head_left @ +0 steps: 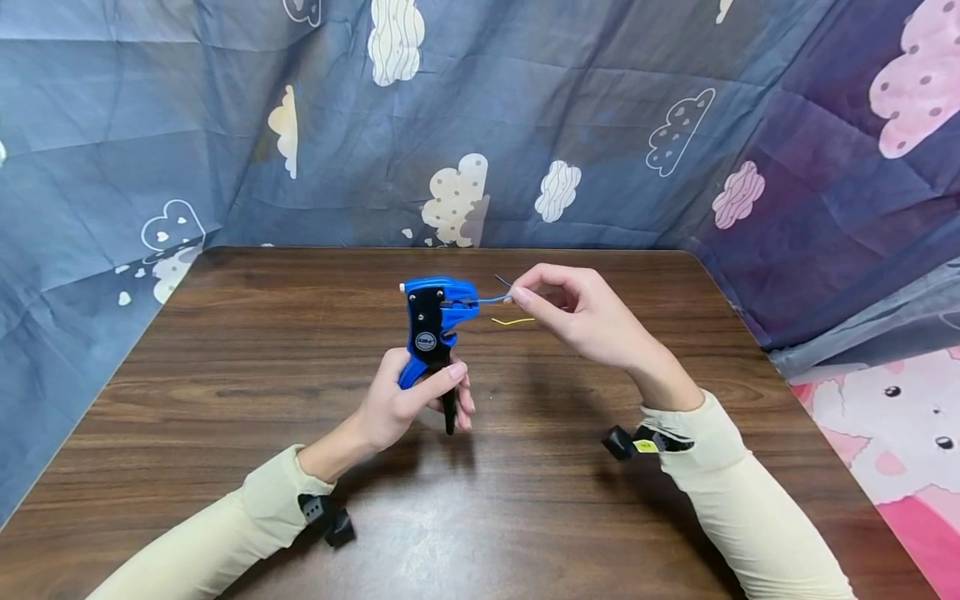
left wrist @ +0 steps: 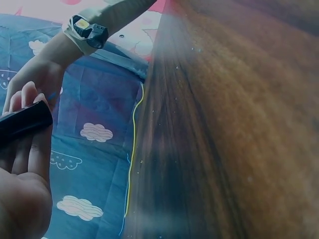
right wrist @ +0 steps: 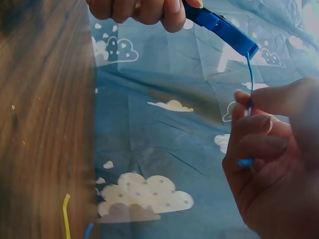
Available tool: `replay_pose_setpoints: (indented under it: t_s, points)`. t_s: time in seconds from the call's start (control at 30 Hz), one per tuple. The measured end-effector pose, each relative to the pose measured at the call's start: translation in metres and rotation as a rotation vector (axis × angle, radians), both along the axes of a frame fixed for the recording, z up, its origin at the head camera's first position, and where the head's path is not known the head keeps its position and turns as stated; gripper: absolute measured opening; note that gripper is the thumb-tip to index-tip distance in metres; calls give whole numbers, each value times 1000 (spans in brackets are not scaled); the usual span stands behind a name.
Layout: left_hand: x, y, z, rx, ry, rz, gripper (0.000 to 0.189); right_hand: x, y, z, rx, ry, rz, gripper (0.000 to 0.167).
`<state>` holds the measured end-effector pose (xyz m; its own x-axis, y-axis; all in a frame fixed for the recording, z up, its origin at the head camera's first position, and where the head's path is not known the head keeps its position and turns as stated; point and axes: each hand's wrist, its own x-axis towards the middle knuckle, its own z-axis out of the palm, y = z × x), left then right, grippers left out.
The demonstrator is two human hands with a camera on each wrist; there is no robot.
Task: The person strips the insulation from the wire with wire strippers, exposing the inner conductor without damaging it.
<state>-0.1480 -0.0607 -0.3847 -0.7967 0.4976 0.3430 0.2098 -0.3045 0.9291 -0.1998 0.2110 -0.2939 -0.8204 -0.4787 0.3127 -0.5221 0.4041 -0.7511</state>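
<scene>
My left hand grips the handles of a blue and black wire stripper, which stands upright above the table with its head facing right. A thin blue wire runs from the stripper's jaws to my right hand. Thumb and fingertips of that hand pinch the wire a short way from the tool. In the right wrist view the blue wire enters the stripper's nose, and a piece of blue shows between the curled fingers. The wire end inside the jaws is hidden.
Behind my right hand a yellow wire and another blue wire lie on the brown wooden table. Small specks dot the tabletop. A grey-blue cloud-print curtain hangs along the table's far edge.
</scene>
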Motion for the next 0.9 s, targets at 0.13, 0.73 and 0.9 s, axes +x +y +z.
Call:
replay_pose_setpoints:
  t_s: [0.13,0.73,0.9]
  points:
    - [-1,1,-1,-4,9,7,23,5,0,3,87,109,-69,9]
    - [-4,2,-6,-94,59,40,18,12,4,13,239,191,-54,7]
    - [-4,2,-7,-108,55,47,21,12,6,12,253,174,-61,7]
